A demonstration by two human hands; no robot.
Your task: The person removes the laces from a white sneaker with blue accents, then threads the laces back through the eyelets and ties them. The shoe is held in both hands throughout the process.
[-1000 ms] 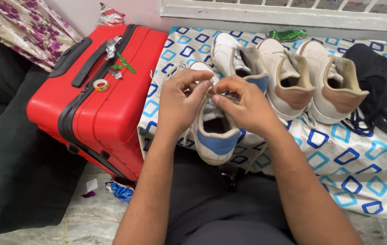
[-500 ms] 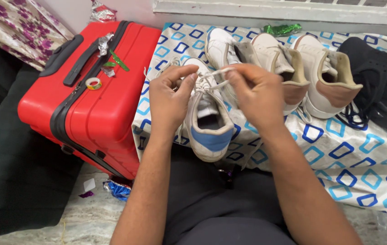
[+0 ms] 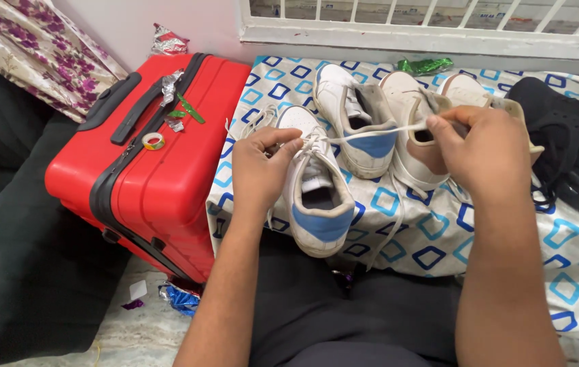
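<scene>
Head view: compared with half a second earlier, the two hands have drawn apart, and the shoelace (image 3: pixel 371 134) now runs taut between them instead of being bunched over the shoe. The right hand (image 3: pixel 483 153) has moved toward 3 o'clock; the left hand (image 3: pixel 262 166) has stayed at the shoe's lacing.

The shoe (image 3: pixel 317 183) is a white sneaker with a blue heel patch, lying heel toward the person at the centre, on a white bedsheet (image 3: pixel 405 224) printed with blue squares. Its white shoelace stretches from the eyelets toward 2 o'clock.

The left hand is curled, thumb and forefinger pinching the shoelace just above the shoe's tongue. The right hand is closed, fingertips pinching the far end of the shoelace, knuckles toward the camera. Both forearms reach up from 6 o'clock.

At 12 o'clock lie three more sneakers (image 3: pixel 354 119). A red suitcase (image 3: pixel 160 177) stands at 9 o'clock, just beside the bedsheet.
</scene>
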